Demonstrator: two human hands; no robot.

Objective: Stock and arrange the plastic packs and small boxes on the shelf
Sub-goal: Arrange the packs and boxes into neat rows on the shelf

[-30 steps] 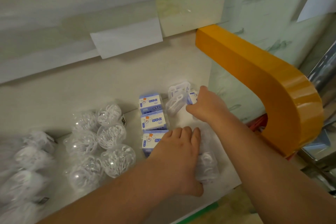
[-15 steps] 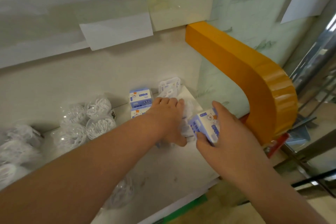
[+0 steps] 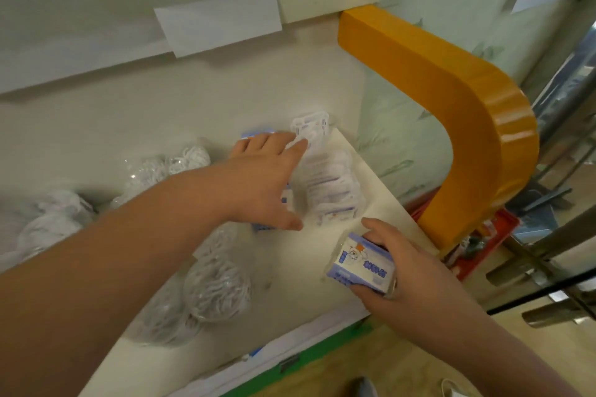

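Note:
My right hand (image 3: 409,271) grips a small blue-and-white box (image 3: 361,264) above the front right corner of the cream shelf (image 3: 296,267). My left hand (image 3: 264,180) lies flat, fingers spread, over a row of like boxes (image 3: 287,200) further back, its fingertips touching a row of clear plastic packs (image 3: 329,184) that runs along the shelf's right edge. Round clear bags of white pieces (image 3: 216,290) lie on the left half, partly hidden by my left forearm.
A thick orange curved bracket (image 3: 451,100) bounds the shelf on the right. The cream back wall (image 3: 129,106) carries a taped white paper (image 3: 219,26). A green strip (image 3: 322,351) edges the shelf front. Metal bars (image 3: 548,251) stand at the right.
My right hand has pulled the small box from the back right corner toward the shelf's front. My left hand has slid back over the row of boxes to the plastic packs.

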